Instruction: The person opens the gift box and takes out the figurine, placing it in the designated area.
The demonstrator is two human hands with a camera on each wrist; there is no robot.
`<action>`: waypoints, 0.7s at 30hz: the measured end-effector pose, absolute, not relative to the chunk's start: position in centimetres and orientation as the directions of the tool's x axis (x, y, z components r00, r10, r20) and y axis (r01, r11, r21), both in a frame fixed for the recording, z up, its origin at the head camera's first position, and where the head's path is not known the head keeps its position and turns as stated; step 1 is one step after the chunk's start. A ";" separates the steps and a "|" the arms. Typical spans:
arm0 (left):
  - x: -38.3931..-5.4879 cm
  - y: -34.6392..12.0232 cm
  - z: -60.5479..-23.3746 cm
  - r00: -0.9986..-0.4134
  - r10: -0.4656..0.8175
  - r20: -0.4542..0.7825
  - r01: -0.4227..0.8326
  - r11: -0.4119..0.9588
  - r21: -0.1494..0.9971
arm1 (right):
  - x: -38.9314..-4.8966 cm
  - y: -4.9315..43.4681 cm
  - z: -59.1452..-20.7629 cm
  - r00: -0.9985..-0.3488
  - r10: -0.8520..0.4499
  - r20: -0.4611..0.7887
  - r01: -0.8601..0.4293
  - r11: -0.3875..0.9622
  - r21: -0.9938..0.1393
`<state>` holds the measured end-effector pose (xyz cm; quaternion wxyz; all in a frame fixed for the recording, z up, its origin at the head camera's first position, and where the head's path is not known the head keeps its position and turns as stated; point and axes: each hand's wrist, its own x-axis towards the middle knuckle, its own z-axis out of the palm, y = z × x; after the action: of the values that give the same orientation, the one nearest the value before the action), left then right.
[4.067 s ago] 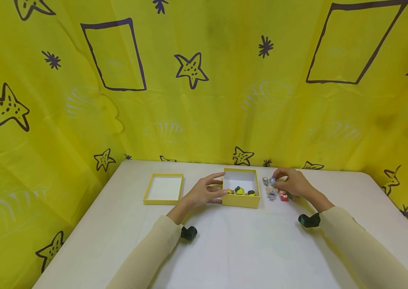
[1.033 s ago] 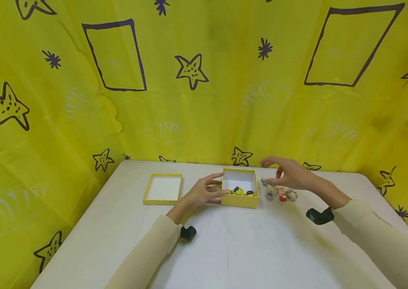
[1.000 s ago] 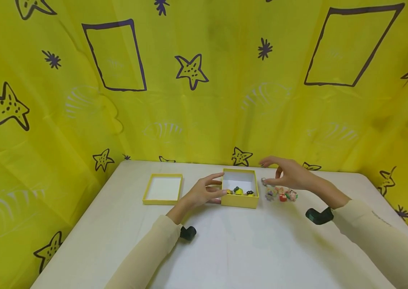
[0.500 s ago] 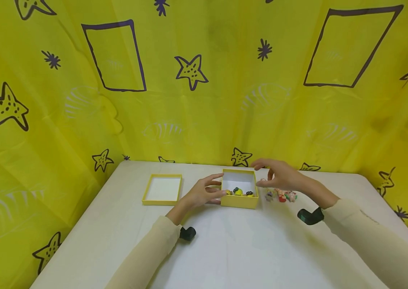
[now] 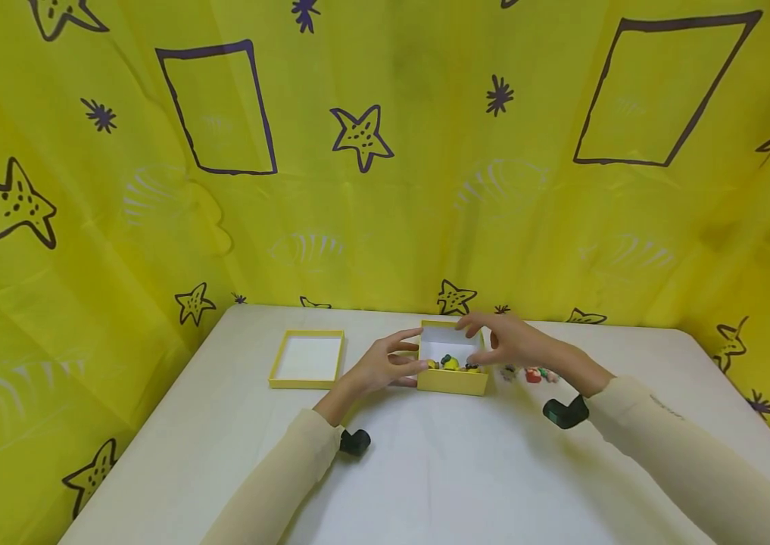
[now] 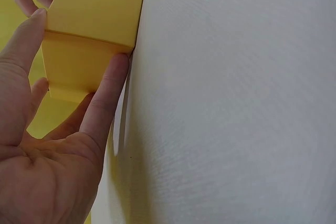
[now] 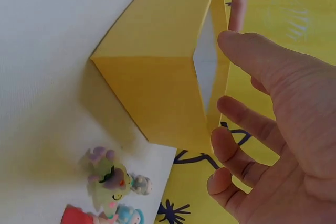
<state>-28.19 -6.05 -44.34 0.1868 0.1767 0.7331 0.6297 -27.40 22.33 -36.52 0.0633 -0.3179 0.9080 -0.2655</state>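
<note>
A yellow box [image 5: 453, 382] with a white inside stands topless on the table. Several small yellow figurines [image 5: 450, 363] with dark tops lie along its front inside. My left hand [image 5: 388, 362] is spread against the box's left wall, thumb at the rim and fingers fairly straight; the left wrist view shows one finger low at the box's bottom corner. Over the right rim is my right hand [image 5: 510, 341], thumb and fingers apart, nothing visible between them. Small figurines [image 7: 113, 177] in green, purple, grey, blue and red are beside the box, partly behind my right hand.
The yellow-rimmed lid [image 5: 307, 359], white inside, lies left of the box. A white cloth [image 5: 439, 469] covers the table, and a yellow patterned curtain [image 5: 385, 212] hangs right behind its far edge.
My right hand has left the figurines on the right, risen and moved left over the box's right rim. A blue-topped figurine was at its fingertips earlier. The left hand has stayed against the box.
</note>
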 end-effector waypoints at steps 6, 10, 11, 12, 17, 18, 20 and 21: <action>-28.2 -6.0 -44.4 -0.867 0.496 -0.048 0.032 0.151 0.988 | -27.5 21.7 -37.0 -0.784 -0.621 0.017 -0.529 0.653 -0.543; -28.2 -6.0 -44.4 -0.864 0.502 -0.044 0.038 0.151 0.988 | -27.8 21.5 -37.4 -0.781 -0.624 -0.001 -0.524 0.657 -0.542; -28.2 -6.0 -44.4 -0.864 0.502 -0.045 0.036 0.151 0.988 | -27.9 21.4 -37.5 -0.781 -0.625 -0.006 -0.524 0.659 -0.540; -28.3 -6.0 -44.4 -0.864 0.501 -0.046 0.035 0.151 0.988 | -28.0 21.4 -37.5 -0.780 -0.625 -0.011 -0.522 0.661 -0.539; -28.4 -6.0 -44.5 -0.868 0.494 -0.053 0.031 0.159 0.987 | -28.2 21.1 -37.7 -0.775 -0.630 -0.041 -0.516 0.669 -0.535; -28.4 -6.0 -44.5 -0.868 0.493 -0.053 0.032 0.162 0.986 | -28.3 21.1 -37.7 -0.774 -0.631 -0.048 -0.514 0.672 -0.533; -28.4 -6.0 -44.4 -0.869 0.492 -0.053 0.035 0.167 0.985 | -28.3 21.0 -37.7 -0.770 -0.635 -0.061 -0.517 0.677 -0.524; -28.3 -6.0 -44.4 -0.869 0.493 -0.052 0.036 0.169 0.985 | -28.4 20.9 -37.6 -0.769 -0.635 -0.070 -0.515 0.681 -0.521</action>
<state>-28.32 -6.00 -44.42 0.1841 0.1782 0.7419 0.6197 -28.36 20.89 -37.64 0.1237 -0.3165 0.9084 -0.2437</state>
